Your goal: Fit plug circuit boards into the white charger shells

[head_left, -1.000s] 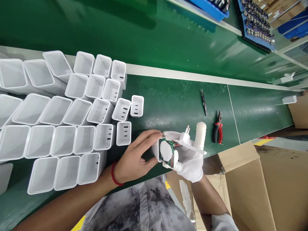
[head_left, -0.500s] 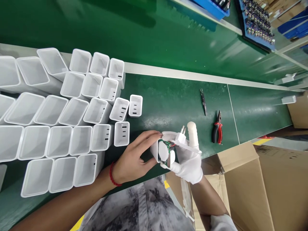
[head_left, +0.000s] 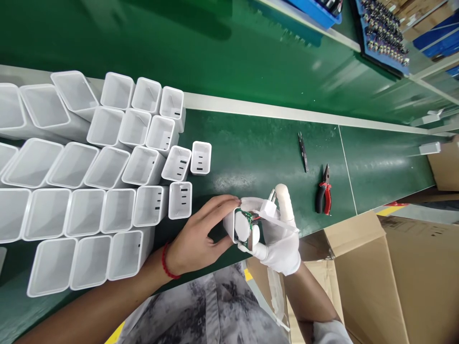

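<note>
Far left of the grip: rows of white open-ended casings (head_left: 118,210) on the green bench (head_left: 251,148), nearest ones just beside the left hand (head_left: 199,239). Red bracelet (head_left: 165,263) on that wrist. Left hand bare, thumb and fingers closed around one white casing (head_left: 229,222), open end facing the right hand (head_left: 281,248). Between the hands, at the casing mouth: green circuit board (head_left: 248,216) with white disc (head_left: 243,227), partly inside or right at the rim, can't tell how deep. White two-pin plug (head_left: 267,208) just above the right palm. Right hand white-gloved, thumb against the board, index finger extended past the plug. Beyond the grip, rightward: tweezers (head_left: 303,153), red-black pliers (head_left: 324,196), open cardboard box (head_left: 369,272).
</note>
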Available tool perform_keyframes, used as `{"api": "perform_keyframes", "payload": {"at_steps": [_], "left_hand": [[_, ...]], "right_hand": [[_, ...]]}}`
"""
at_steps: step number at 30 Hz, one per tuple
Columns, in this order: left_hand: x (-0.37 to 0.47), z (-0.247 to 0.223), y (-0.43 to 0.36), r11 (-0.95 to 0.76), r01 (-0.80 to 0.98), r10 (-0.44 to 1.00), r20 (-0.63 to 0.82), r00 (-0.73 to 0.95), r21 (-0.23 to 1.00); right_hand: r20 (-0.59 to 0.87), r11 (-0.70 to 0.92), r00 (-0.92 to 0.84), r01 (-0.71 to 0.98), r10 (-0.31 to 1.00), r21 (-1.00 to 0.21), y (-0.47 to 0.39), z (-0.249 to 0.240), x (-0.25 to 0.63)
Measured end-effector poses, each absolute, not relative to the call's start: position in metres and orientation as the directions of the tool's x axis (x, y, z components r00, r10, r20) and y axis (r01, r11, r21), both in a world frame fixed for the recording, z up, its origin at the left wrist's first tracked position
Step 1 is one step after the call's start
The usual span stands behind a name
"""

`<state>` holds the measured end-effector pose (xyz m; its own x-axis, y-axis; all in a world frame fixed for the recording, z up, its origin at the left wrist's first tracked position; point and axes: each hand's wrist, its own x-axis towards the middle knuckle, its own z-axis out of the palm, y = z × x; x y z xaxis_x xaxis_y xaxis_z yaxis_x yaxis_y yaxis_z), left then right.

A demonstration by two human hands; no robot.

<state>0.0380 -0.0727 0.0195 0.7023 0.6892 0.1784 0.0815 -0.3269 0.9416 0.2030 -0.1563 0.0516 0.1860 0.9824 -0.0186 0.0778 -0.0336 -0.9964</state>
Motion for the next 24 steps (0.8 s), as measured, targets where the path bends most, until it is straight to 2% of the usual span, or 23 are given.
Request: {"api": "perform_keyframes", "payload": {"at_steps": [3,8,11,15,20,22,24], "left_hand": [[0.039,0.019,-0.073,-0.321,0.080,0.690,0.176,0.702,0.944],[0.040,0.018,-0.073,-0.308,0.067,0.691,0.174,0.701,0.949],[0.039,0.017,-0.073,-0.300,0.065,0.684,0.167,0.710,0.952],[0.040,0.017,-0.077,-0.300,0.067,0.707,0.175,0.685,0.951],[0.042,0.018,-0.083,-0.380,0.084,0.727,0.242,0.642,0.921],[0.041,0.022,-0.082,-0.399,0.074,0.699,0.251,0.669,0.914],[0.039,0.027,-0.080,-0.331,0.028,0.680,0.218,0.700,0.943]], "right_hand": [[-0.024,-0.038,0.160,0.085,0.987,-0.996,-0.157,0.052,0.206],[-0.082,-0.092,0.060,0.194,0.995,-0.977,-0.163,0.057,0.209],[-0.115,-0.125,0.088,0.121,0.989,-0.985,-0.167,0.060,0.208],[-0.175,-0.173,0.257,-0.032,0.951,-0.984,-0.170,0.061,0.200],[-0.289,-0.282,0.076,-0.097,0.954,-0.955,-0.167,0.056,0.187],[-0.290,-0.279,0.112,-0.099,0.950,-0.955,-0.164,0.055,0.185],[-0.292,-0.282,0.147,-0.091,0.945,-0.955,-0.162,0.054,0.188]]}}
